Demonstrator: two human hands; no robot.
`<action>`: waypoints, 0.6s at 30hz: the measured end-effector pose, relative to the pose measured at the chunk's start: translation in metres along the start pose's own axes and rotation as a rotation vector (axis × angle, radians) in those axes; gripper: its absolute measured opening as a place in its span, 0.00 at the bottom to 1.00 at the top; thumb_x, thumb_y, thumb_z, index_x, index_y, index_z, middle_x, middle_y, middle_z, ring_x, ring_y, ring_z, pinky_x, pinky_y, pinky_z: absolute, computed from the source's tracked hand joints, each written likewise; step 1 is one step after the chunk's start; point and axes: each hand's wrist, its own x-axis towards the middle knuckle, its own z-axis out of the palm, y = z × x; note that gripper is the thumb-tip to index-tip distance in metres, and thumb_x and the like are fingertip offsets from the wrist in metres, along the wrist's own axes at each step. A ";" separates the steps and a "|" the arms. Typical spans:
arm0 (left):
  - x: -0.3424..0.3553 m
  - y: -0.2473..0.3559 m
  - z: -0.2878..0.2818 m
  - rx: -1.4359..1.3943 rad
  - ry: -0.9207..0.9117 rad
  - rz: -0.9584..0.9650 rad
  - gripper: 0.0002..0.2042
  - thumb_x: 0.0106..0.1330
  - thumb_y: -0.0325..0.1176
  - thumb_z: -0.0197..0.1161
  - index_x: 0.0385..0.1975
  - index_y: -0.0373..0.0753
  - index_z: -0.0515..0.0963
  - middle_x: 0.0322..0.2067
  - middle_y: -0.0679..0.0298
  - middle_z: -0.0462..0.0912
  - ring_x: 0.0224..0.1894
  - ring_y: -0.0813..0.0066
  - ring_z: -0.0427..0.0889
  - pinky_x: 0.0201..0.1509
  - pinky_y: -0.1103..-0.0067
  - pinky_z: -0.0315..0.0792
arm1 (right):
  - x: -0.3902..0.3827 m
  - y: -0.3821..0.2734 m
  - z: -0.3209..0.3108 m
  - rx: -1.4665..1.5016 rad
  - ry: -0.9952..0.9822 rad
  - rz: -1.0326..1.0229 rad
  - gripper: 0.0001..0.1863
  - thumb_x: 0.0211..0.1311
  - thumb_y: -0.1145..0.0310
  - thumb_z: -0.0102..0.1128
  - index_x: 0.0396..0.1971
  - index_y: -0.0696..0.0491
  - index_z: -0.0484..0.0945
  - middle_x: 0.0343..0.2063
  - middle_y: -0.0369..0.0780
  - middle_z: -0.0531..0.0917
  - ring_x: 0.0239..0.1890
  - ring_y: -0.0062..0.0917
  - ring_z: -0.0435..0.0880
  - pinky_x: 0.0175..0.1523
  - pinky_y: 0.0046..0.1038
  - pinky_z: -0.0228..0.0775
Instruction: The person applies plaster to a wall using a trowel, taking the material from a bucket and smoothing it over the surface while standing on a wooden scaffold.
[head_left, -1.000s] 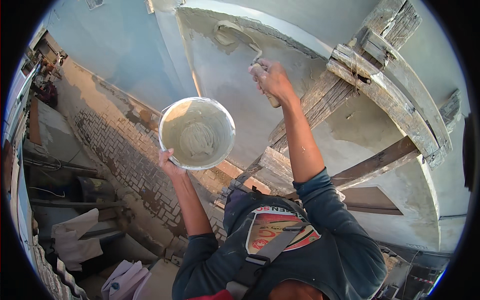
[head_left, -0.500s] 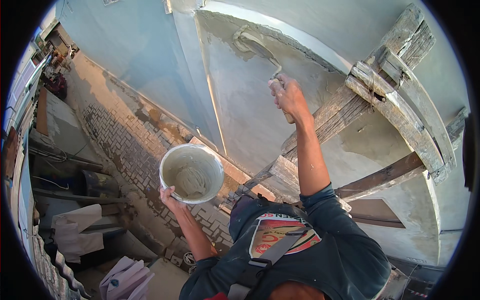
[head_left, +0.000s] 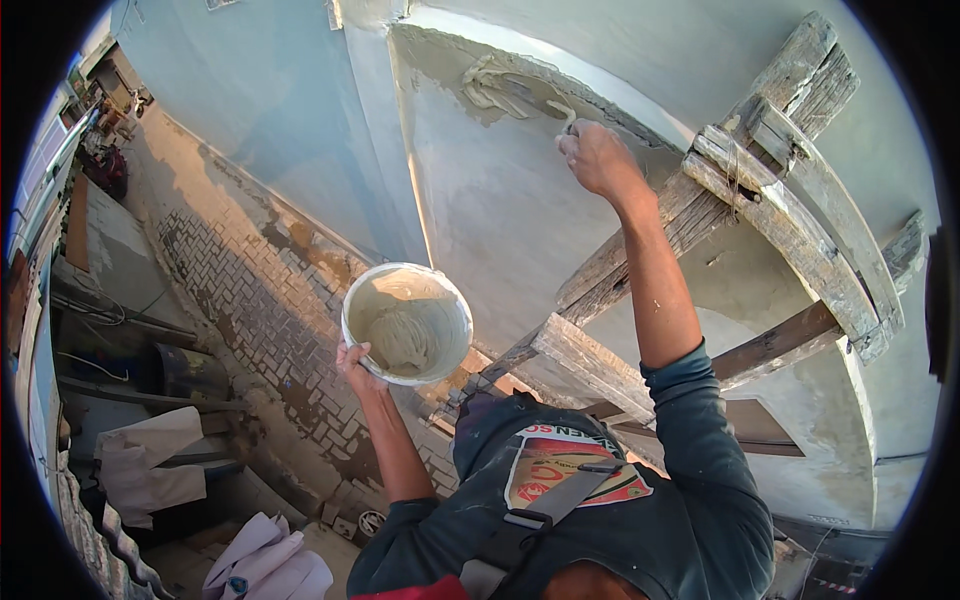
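Clearly, the left hand (head_left: 360, 368) at eight o'clock grips the edge of the bucket (head_left: 410, 286), held mouth-up, presumably so the mortar (head_left: 408, 338) inside cannot spill. Timbers (head_left: 720, 180) at two o'clock crowd the right arm (head_left: 658, 280). At one o'clock the right hand (head_left: 602, 160) is closed round the trowel (head_left: 568, 112), near wet plaster (head_left: 490, 88) at twelve. Paving (head_left: 235, 285) stretches away at nine.

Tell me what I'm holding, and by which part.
Your left hand holds a bucket by its near left rim; your right hand, a trowel by its mostly hidden handle.
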 end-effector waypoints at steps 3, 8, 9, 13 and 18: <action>0.006 -0.009 -0.003 0.005 -0.006 -0.023 0.29 0.42 0.17 0.52 0.52 0.22 0.73 0.46 0.48 0.81 0.45 0.57 0.84 0.55 0.68 0.78 | -0.016 -0.005 -0.003 0.078 0.148 -0.043 0.18 0.66 0.59 0.52 0.35 0.62 0.78 0.33 0.57 0.83 0.42 0.54 0.82 0.48 0.49 0.71; 0.004 -0.013 0.018 -0.013 -0.073 -0.031 0.27 0.44 0.18 0.52 0.51 0.25 0.72 0.45 0.50 0.81 0.45 0.55 0.83 0.55 0.65 0.78 | -0.026 -0.023 0.004 0.212 0.231 -0.115 0.17 0.67 0.62 0.52 0.29 0.63 0.76 0.23 0.56 0.81 0.34 0.53 0.82 0.43 0.49 0.70; 0.006 -0.015 0.016 -0.013 -0.075 -0.028 0.27 0.44 0.18 0.52 0.51 0.25 0.72 0.45 0.50 0.81 0.45 0.55 0.83 0.55 0.65 0.78 | -0.022 -0.023 0.013 0.215 0.233 -0.118 0.17 0.67 0.62 0.52 0.29 0.63 0.76 0.23 0.56 0.81 0.34 0.53 0.82 0.43 0.49 0.70; 0.009 -0.018 0.027 -0.033 -0.101 -0.045 0.30 0.43 0.17 0.52 0.53 0.23 0.72 0.47 0.49 0.81 0.46 0.57 0.83 0.55 0.68 0.78 | 0.015 -0.011 0.080 0.167 0.046 -0.102 0.18 0.66 0.62 0.53 0.26 0.64 0.77 0.24 0.56 0.81 0.35 0.53 0.82 0.44 0.48 0.70; 0.004 -0.012 0.013 -0.043 -0.087 -0.048 0.32 0.42 0.17 0.52 0.56 0.22 0.71 0.47 0.48 0.81 0.46 0.58 0.83 0.55 0.69 0.78 | 0.017 -0.029 0.065 0.301 0.080 0.007 0.18 0.65 0.61 0.54 0.26 0.63 0.76 0.24 0.54 0.82 0.35 0.51 0.82 0.43 0.47 0.70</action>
